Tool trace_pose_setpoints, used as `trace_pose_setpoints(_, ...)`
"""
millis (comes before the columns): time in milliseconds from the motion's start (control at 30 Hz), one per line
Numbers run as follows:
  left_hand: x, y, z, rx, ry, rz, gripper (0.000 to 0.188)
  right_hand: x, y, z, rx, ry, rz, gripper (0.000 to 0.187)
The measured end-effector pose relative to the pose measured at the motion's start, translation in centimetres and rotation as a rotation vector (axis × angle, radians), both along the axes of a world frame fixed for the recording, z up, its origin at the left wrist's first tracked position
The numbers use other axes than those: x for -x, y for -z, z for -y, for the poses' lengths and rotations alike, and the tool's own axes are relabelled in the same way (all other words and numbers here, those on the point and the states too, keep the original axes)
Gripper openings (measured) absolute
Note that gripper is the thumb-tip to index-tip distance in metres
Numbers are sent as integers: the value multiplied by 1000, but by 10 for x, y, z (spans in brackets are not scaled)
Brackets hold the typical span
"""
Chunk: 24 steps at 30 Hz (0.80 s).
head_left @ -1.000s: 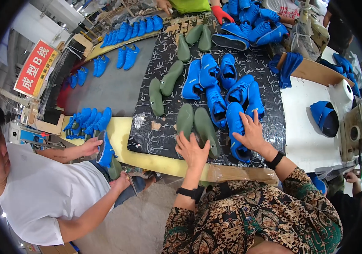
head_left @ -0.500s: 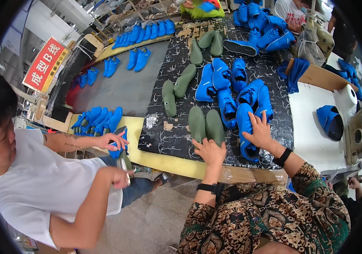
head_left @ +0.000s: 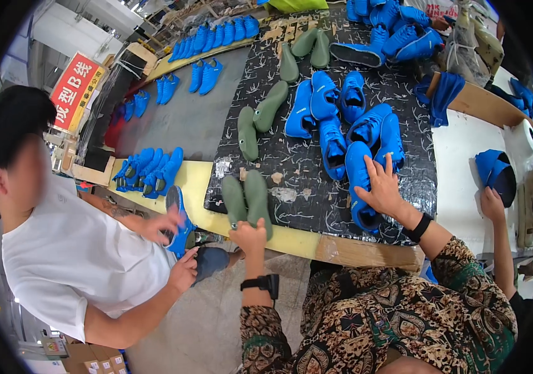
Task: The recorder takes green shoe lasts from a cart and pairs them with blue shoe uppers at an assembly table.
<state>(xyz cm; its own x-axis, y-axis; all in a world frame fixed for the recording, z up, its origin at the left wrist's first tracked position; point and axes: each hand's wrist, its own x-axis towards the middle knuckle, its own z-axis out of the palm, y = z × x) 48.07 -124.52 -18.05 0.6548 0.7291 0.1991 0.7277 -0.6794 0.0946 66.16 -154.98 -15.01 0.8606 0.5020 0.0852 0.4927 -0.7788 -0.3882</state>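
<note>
My left hand is closed on the heel ends of two green shoe lasts, a left one and a right one. They lie side by side at the near left edge of the black table cover. My right hand rests with fingers spread on a blue shoe at the table's near side. Several more blue shoes lie just beyond it, among them a dark-lined one. Another pair of green lasts lies farther off to the left.
At left, a person in a white shirt handles a blue shoe. Blue shoes stand in rows on the grey belt. A shoe pile sits at the far right. Another person's hand touches a blue upper on the white surface.
My left hand has slid the two green lasts leftward along the table's near edge. My right hand stays on the blue shoe. Another person's hand has come to the blue upper at right.
</note>
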Motion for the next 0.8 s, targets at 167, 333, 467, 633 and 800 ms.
trace_pose_setpoints(167, -24, 9, -61, 12, -43, -52, 47, 4, 5, 3, -37, 18, 92, 83)
trace_pose_setpoints(333, -68, 0, -104, 32, -102, -105, 49, 5, -3, 2, -27, 12, 54, 82)
trace_pose_setpoints(467, -109, -7, -107, 55, -105, -150, 50, 5, 3, 10, -24, 48, -33, 83)
trace_pose_setpoints(633, -195, -32, -72, -98, 223, 233, 47, 4, -5, 21, 34, 93, -26, 83)
trace_pose_setpoints(800, -281, -41, -83, 31, 208, 153, 53, -4, 6, 8, -30, 41, -68, 85)
